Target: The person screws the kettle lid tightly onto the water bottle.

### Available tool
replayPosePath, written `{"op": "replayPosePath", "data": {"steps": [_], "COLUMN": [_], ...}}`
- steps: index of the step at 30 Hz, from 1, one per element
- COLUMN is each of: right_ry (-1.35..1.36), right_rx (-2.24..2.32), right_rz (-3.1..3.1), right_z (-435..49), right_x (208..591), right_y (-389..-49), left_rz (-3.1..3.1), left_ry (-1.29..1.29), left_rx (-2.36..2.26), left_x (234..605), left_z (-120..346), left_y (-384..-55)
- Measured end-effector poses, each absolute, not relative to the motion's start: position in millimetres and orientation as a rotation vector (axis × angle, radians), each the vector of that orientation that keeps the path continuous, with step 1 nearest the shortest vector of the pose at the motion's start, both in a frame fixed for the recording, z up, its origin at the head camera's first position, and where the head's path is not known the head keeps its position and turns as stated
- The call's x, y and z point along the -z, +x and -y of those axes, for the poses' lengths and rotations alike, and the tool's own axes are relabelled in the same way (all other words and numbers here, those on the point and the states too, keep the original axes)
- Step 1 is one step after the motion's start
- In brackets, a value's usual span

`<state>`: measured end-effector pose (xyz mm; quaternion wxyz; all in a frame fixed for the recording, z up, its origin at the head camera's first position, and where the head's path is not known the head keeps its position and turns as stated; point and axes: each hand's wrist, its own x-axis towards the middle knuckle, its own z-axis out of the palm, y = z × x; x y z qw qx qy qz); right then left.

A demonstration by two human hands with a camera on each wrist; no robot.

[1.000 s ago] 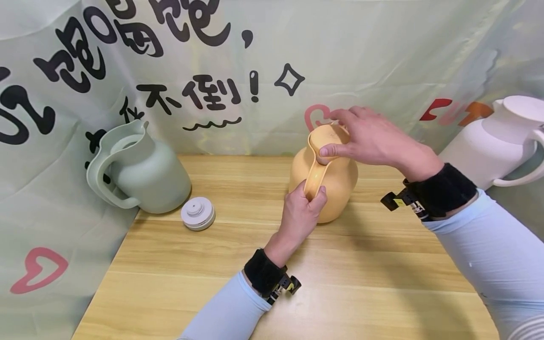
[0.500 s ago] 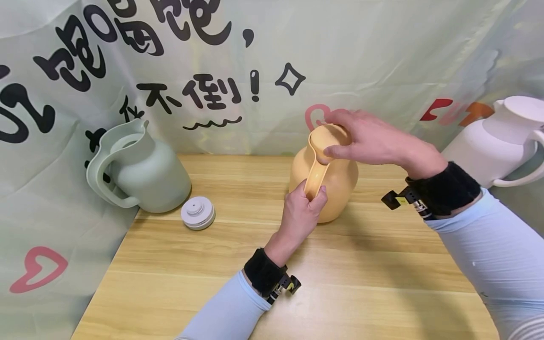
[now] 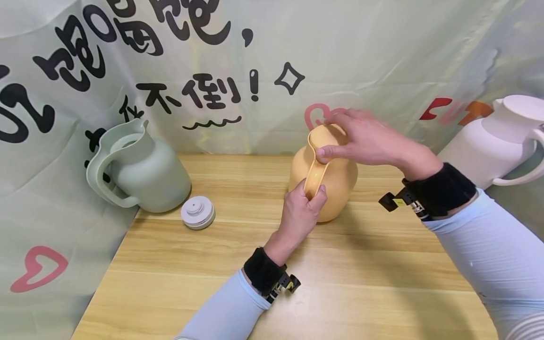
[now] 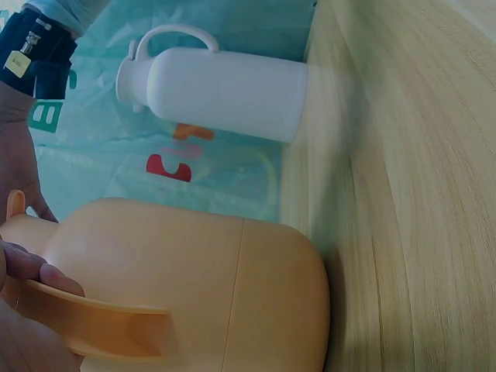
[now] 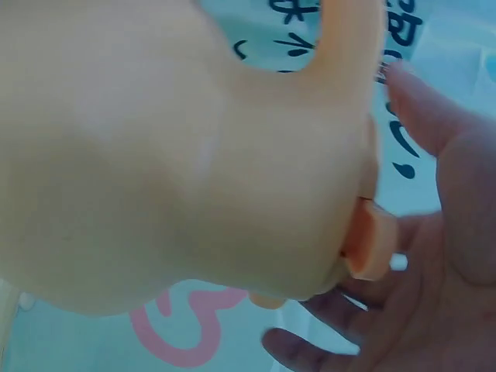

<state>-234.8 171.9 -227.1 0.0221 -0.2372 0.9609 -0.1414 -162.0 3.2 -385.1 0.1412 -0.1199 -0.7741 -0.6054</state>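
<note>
An orange vacuum jug [image 3: 340,191] stands upright on the table near the back wall. My left hand [image 3: 299,210] grips its handle [image 3: 315,177], thumb over the near side; the left wrist view shows fingers curled around that handle [image 4: 101,319]. Over the jug's mouth, my right hand [image 3: 371,141] holds the round orange lid [image 3: 325,136] by its edge, thumb at the near side and fingers at the far side. The lid sits within the jug's rim. From the right wrist, a raised orange tab [image 5: 376,242] shows at the top, with the fingers around it.
A pale green jug [image 3: 157,174] with its top uncovered stands at the left. Beside it lies a round white stopper [image 3: 197,213] on the wooden table [image 3: 204,274]. A white jug [image 3: 488,141] stands at the right. A printed cloth [image 3: 374,52] hangs behind.
My right hand turned slightly on the lid, its thumb shifting right and then back left. My left hand and the jug have stayed in place.
</note>
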Motion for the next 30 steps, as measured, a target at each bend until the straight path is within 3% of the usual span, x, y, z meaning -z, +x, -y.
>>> {"op": "replayPosePath", "data": {"steps": [9,19,30], "right_ry": [-0.767,-0.448,-0.683], "right_rx": [0.438,0.415,0.449], "right_rz": [-2.910,-3.010,-2.935], "right_z": [-172,-164,-166], "right_x": [221,227,217], "right_y": [-235,-233,-233], "left_rz": [2.229,2.243,2.232], "left_ry": [-0.343,-0.347,-0.350], "left_rx": [1.748,1.763,1.761], "left_x": [384,384,385], "left_z": [-3,-3,-4], "left_y": [-162,-161,-161]}}
